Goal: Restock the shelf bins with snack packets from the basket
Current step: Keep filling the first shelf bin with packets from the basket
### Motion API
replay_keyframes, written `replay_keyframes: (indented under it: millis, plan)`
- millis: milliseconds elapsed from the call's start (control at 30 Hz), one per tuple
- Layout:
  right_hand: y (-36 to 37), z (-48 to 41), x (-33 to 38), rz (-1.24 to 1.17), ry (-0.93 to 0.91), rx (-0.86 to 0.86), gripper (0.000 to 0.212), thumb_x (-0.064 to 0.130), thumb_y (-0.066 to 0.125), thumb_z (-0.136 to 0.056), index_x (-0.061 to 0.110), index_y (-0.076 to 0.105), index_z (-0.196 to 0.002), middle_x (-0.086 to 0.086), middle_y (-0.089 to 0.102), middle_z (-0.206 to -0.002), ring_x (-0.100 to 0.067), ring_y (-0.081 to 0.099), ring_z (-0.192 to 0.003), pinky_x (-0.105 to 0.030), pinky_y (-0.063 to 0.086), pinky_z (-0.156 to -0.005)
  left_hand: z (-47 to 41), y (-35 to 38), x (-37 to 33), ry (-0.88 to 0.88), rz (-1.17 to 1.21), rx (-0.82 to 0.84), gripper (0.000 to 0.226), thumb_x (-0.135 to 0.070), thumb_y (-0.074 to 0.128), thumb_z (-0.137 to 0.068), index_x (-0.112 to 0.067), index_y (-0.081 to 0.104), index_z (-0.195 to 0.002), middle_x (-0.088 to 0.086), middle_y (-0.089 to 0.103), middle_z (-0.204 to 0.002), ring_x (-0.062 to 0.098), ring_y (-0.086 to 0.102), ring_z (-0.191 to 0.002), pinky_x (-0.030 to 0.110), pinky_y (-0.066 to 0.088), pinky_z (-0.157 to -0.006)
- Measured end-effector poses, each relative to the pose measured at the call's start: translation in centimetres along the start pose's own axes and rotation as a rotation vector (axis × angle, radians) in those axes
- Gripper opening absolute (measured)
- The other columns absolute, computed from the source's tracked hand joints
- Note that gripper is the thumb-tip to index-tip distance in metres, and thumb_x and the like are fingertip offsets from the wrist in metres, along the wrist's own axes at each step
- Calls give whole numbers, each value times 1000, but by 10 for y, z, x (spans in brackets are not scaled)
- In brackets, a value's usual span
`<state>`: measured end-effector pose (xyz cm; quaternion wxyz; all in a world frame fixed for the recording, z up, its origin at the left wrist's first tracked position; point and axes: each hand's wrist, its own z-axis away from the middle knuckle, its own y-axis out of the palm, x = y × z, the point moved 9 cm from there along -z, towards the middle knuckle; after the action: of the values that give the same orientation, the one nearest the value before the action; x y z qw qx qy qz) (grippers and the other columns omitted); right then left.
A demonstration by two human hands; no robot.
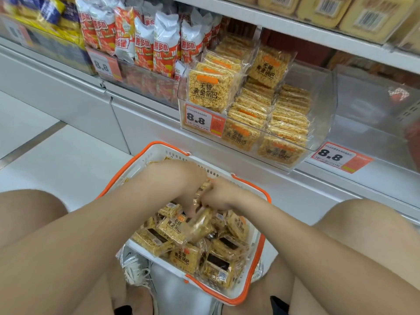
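A white basket with an orange rim [258, 264] sits on the floor between my knees, filled with several clear packets of yellow rice-crust snack [185, 258]. Both hands are down inside it. My left hand [181, 178] and my right hand [219, 196] meet over the pile, and together they grip a small stack of snack packets [202, 220], which is blurred. Above, on the low shelf, a clear plastic bin [318, 98] holds rows of the same packets, standing at its left and stacked flat at its front.
Left of that bin, another clear bin holds red-and-white chip bags [166, 46]. A clear bin [372, 110] to the right shows little inside. Orange 8.8 price tags [204, 120] hang on the bin fronts. A white shelf base [147, 119] runs behind the basket.
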<state>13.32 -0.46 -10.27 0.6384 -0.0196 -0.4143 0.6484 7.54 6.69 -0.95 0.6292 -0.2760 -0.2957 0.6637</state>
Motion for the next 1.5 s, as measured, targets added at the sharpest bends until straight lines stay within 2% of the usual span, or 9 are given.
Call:
replay_keyframes:
  millis: [100,300,400,533,700,967,1133,1267,1500]
  plan:
    - [-43,17,10,-307,23,-107,16,7,59,-93,-1,71,-86,-9,60,-63,-15,53,-40,-20,37,-43,4,-10,5,48,108,-50,93,-58,92,-68,-23,46,-141,-3,59,-135,25,59,-123,43,52,-102]
    - [-84,44,21,-395,-35,-169,50,35,46,-103,-10,66,-115,-22,69,-68,-19,53,-42,-27,36,-49,13,-50,25,65,336,-374,27,-26,75,-92,-28,56,-110,-4,64,-101,16,64,-87,33,51,-70]
    - [-103,62,29,-327,-108,-315,71,58,29,-107,-3,65,-100,-7,63,-49,-22,62,-45,-28,40,-52,24,-69,51,7,693,-548,34,-27,83,-89,-30,59,-113,-8,63,-100,12,65,-88,33,54,-73]
    - [-117,85,42,-449,-196,-347,58,59,23,-108,14,57,-96,-12,73,-63,-28,65,-52,-31,44,-57,31,-74,68,5,1332,-637,46,-24,84,-90,-26,60,-130,-7,62,-116,15,67,-106,42,57,-96]
    - [-152,109,56,-316,-437,-668,56,53,46,-103,5,67,-84,-9,71,-62,-23,70,-53,-38,53,-62,24,-74,61,70,1820,-684,52,-11,65,-103,-13,48,-152,5,63,-142,20,72,-106,38,61,-92]
    - [-169,116,56,-153,-511,-812,29,49,56,-102,28,63,-83,2,65,-60,-6,61,-56,-29,47,-59,12,-76,53,157,2008,-653,37,-8,58,-107,-11,55,-143,9,77,-120,25,74,-112,44,58,-102]
    - [-188,115,58,-326,-541,-763,14,41,68,-99,28,70,-95,3,72,-71,-13,68,-64,-41,59,-66,26,-97,46,200,1897,-782,25,-17,65,-104,-18,61,-129,2,80,-107,18,77,-99,33,64,-83]
    - [-227,123,52,-366,-484,-899,19,44,64,-101,27,71,-103,3,75,-84,-17,70,-78,-41,58,-73,41,-128,53,52,1258,-1118,39,-41,70,-99,-29,60,-134,-14,66,-122,3,65,-105,27,54,-89]
    - [-297,98,14,-379,-148,-1094,29,39,61,-103,10,59,-103,-7,64,-100,-35,60,-106,-43,48,-87,37,-162,22,-21,381,-1285,47,-16,68,-90,-25,55,-134,1,46,-137,26,39,-131,45,39,-103]
